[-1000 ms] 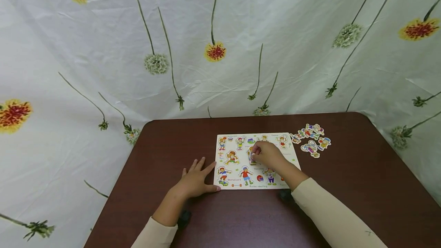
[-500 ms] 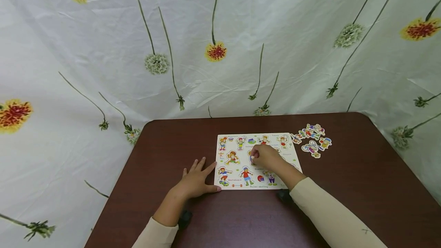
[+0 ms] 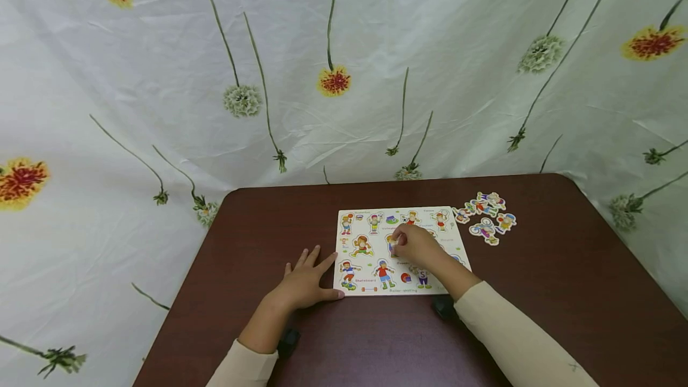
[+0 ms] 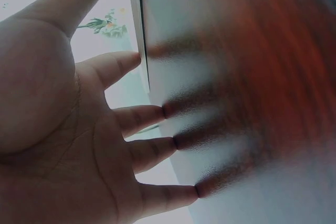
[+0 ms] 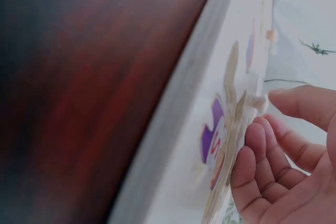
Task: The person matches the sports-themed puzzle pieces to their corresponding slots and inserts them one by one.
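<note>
White and brightly printed with child figures (image 3: 384, 274), the puzzle board (image 3: 378, 254) is lying flat; my right hand (image 3: 419, 245) is pinching a knob (image 5: 259, 103), my splayed left hand (image 3: 303, 284) touching the board's nine-o'clock edge.

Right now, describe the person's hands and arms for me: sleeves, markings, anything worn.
The left hand and right hand wear no gloves. The left sleeve and right sleeve are cream, stopping short of the wrists; the right one bears a small dark mark. A black object shows by each wrist; its fastening cannot be made out.
</note>
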The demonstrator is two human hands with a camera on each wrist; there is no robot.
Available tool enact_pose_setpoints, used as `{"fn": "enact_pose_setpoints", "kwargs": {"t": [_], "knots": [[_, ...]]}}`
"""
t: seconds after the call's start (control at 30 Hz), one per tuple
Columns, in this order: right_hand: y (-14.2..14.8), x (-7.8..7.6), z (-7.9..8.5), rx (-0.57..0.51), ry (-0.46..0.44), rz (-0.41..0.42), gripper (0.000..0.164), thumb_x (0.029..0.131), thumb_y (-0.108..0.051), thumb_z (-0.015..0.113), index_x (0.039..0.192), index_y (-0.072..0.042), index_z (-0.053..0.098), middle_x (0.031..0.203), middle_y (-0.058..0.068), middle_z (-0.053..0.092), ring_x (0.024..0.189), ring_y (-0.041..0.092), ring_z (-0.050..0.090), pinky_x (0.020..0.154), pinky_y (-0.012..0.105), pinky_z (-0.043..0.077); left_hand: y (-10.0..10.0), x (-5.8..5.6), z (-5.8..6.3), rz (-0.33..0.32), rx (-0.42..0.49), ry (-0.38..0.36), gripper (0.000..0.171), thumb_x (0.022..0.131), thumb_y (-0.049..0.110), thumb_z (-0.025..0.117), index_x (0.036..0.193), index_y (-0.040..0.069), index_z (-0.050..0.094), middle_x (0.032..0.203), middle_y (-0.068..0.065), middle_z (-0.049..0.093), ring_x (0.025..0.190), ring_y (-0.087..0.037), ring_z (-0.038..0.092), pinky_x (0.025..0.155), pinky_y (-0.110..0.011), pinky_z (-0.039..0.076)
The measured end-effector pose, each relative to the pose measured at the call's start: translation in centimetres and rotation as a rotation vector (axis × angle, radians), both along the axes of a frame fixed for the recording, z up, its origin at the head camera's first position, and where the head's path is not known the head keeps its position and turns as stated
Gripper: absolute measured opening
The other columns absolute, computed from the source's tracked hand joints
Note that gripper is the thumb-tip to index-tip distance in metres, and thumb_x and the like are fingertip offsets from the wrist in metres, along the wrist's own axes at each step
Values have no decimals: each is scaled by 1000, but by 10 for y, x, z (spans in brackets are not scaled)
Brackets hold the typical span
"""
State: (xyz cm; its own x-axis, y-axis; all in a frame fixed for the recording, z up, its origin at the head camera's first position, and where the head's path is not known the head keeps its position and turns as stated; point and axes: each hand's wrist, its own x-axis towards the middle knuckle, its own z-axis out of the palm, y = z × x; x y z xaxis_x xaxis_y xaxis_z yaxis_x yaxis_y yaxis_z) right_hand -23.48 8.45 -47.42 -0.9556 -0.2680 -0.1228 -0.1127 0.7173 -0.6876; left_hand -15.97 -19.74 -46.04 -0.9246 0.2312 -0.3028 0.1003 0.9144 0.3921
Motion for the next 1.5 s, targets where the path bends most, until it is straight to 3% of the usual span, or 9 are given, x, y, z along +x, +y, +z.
{"fn": "enact_pose_setpoints", "kwargs": {"t": [0.53, 0.83, 1.27, 1.5], "knots": [[35, 3, 11, -190, 64, -176, 27, 99, -26, 66, 119, -8, 67, 104, 9, 68, 97, 22, 63, 82, 34, 50, 0, -1, 0, 6, -14, -7, 92, 83, 57, 77, 159, 28, 34, 169, -19, 17, 157, -45, 11, 115, -78, 10], [60, 3, 13, -266, 42, -255, 31, 101, -30, 62, 123, -8, 65, 109, 12, 64, 97, 23, 62, 79, 30, 48, 1, -1, 1, 8, -16, -6, 92, 83, 56, 77, 159, 27, 35, 169, -20, 18, 156, -45, 12, 115, -78, 11], [101, 6, 8, -276, 95, -331, 34, 103, -28, 60, 125, -3, 63, 115, 17, 63, 101, 25, 59, 80, 25, 48, 1, -1, 0, 3, 2, -5, 92, 83, 55, 77, 159, 27, 35, 169, -21, 18, 156, -46, 12, 115, -79, 10], [128, 7, 3, -262, 116, -389, 36, 103, -27, 60, 127, -1, 62, 112, 17, 66, 88, 10, 62, 72, 18, 49, 1, -1, -1, -2, -4, 3, 92, 83, 56, 77, 159, 26, 36, 168, -21, 18, 156, -47, 12, 114, -78, 11]]}}
